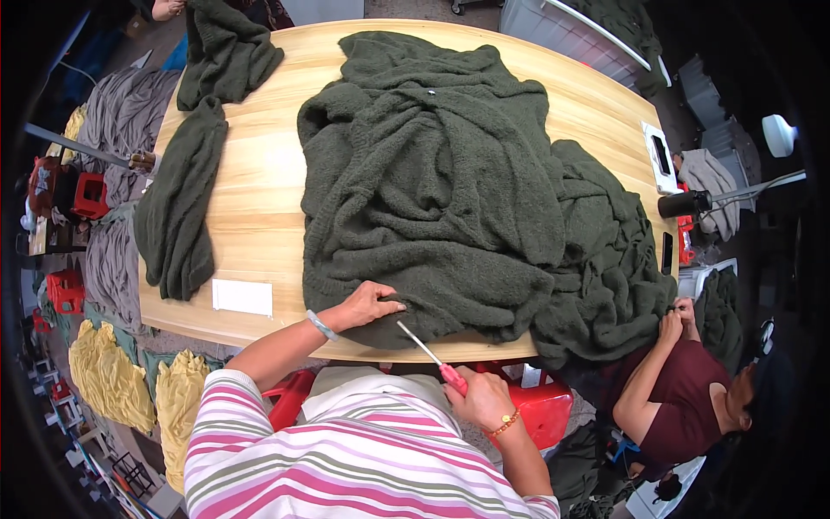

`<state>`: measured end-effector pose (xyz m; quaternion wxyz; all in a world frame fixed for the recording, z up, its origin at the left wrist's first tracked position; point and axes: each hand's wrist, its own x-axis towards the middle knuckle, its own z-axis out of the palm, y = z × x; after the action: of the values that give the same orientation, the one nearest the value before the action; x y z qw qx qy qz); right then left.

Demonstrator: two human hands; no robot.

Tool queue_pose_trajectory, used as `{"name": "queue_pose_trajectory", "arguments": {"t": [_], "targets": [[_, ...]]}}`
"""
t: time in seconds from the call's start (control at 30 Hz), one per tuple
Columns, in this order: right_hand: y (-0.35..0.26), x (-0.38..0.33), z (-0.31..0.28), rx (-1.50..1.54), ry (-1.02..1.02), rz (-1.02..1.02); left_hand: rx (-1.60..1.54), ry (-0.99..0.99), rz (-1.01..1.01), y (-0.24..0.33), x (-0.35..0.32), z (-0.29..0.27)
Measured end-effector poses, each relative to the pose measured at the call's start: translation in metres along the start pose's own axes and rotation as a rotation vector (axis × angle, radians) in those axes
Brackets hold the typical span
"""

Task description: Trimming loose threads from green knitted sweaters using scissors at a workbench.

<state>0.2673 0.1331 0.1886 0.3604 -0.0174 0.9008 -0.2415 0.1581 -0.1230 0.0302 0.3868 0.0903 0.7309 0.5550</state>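
Observation:
A large dark green knit garment (pixel 432 190) lies heaped across the wooden table in front of me. At its near edge my left hand (pixel 367 304) has its fingers pinched together on the knit. My right hand (pixel 482 400) is closed around the pink handle of a thin metal-shafted tool (pixel 423 345). The tool's tip points up and left, close to the garment's near edge and just below my left fingers. Whether that tip touches the knit I cannot tell, and its exact shape is too small to make out.
More green knitwear (pixel 599 259) is piled at the right, where a co-worker (pixel 679 394) handles its edge. Folded green pieces (pixel 183 203) lie at the left, beside a white card (pixel 242 297). The wooden table (pixel 259 164) has a phone (pixel 667 253) by its right edge. Red stools (pixel 543 411) stand below.

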Motion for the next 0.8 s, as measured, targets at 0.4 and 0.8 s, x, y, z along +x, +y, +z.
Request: {"name": "queue_pose_trajectory", "arguments": {"t": [0.4, 0.8], "targets": [[0.003, 0.023, 0.012, -0.036, 0.076, -0.049, 0.876, 0.160, 0.150, -0.022, -0.039, -0.055], [-0.016, 0.046, -0.006, -0.121, -0.003, -0.102, -0.214, 0.198, -0.004, -0.026, -0.036, -0.046]]}}
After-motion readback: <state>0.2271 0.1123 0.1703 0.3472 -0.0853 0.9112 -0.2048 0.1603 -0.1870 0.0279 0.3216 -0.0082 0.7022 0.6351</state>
